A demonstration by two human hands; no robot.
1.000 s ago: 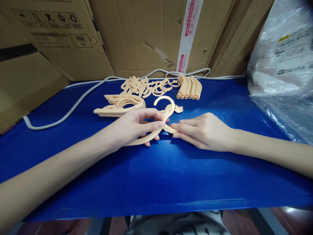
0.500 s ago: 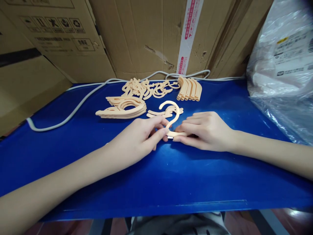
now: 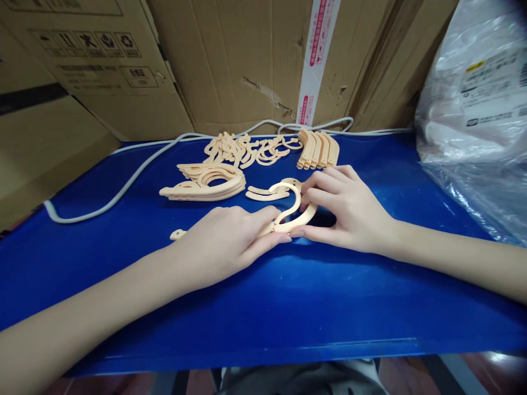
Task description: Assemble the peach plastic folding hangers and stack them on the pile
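Observation:
A peach plastic hanger with a curved hook lies on the blue table, held between both hands. My left hand lies over its left arm, fingers closed on it; the arm's tip pokes out at the wrist. My right hand curls its fingers round the hanger's right arm piece. Just behind the hook lie loose peach parts.
A stack of assembled hangers lies back left, a heap of hook parts behind it, and a row of arm pieces at the back. A white cable runs along the table. Cardboard boxes behind, a plastic bag right.
The hanger has been lowered flat onto the table. My left hand slid down over its left arm. My right hand lifted and spread its fingers round the right arm piece.

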